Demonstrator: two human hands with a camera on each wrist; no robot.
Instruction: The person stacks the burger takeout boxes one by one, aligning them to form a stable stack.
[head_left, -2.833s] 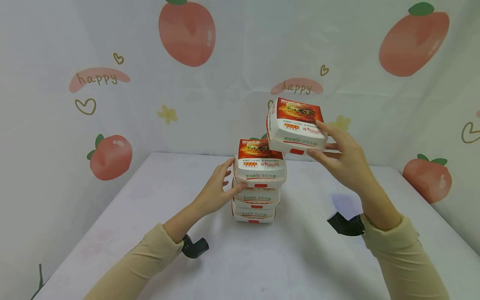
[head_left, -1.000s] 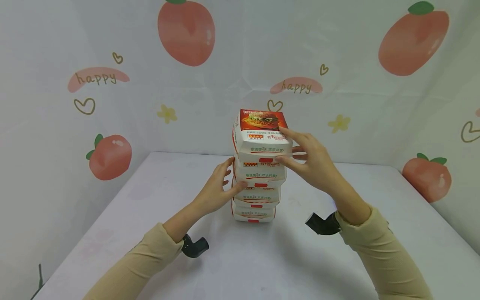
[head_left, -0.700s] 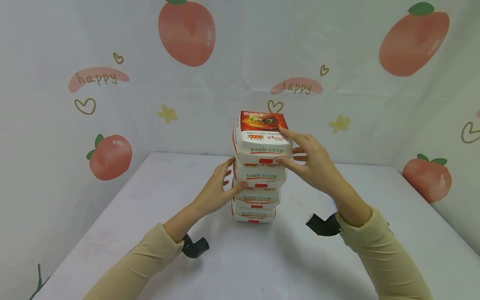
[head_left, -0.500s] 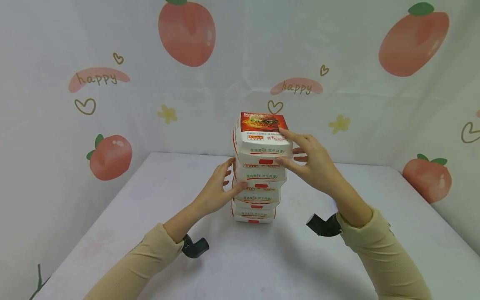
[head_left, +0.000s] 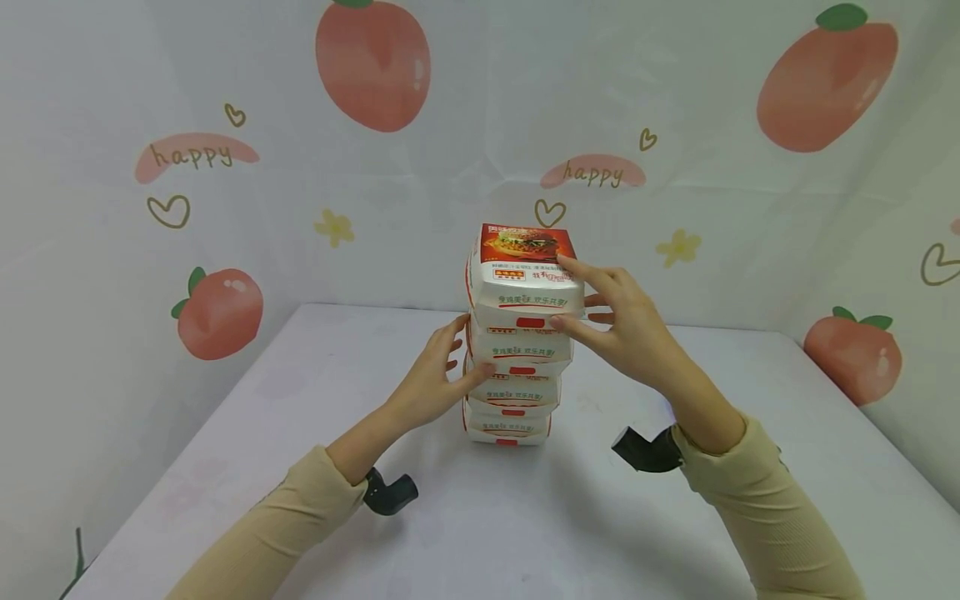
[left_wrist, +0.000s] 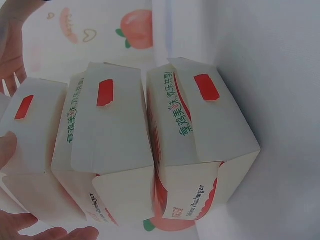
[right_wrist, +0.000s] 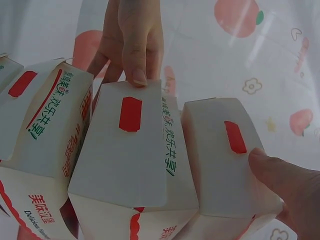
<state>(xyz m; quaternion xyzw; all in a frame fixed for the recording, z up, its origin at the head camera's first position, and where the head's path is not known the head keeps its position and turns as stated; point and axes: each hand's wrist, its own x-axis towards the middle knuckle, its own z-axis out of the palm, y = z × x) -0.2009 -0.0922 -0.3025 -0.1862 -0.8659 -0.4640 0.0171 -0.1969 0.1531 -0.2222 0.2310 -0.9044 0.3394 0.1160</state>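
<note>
A column of white burger boxes with red burger pictures stands mid-table. My right hand (head_left: 633, 333) grips the top burger box (head_left: 525, 287) at its right front corner, with its thumb on the front and a finger on the lid. That box sits on the second burger box from the top (head_left: 525, 350), slightly offset. My left hand (head_left: 423, 387) holds this second box at its left front corner, thumb (right_wrist: 137, 75) on the front. Below are a third box (head_left: 517, 396) and the bottom box (head_left: 506, 429). Fingers behind the boxes are partly hidden.
The table (head_left: 300, 533) has a pale cloth. Behind it hangs a white backdrop (head_left: 465, 167) printed with fruit, hearts and flowers. Black wrist mounts show at the left cuff (head_left: 390, 492) and right cuff (head_left: 648, 450).
Since the oldest frame, my right hand has brought the top burger box left onto the stack. Over the last second it has stayed almost still there. My left hand keeps its place.
</note>
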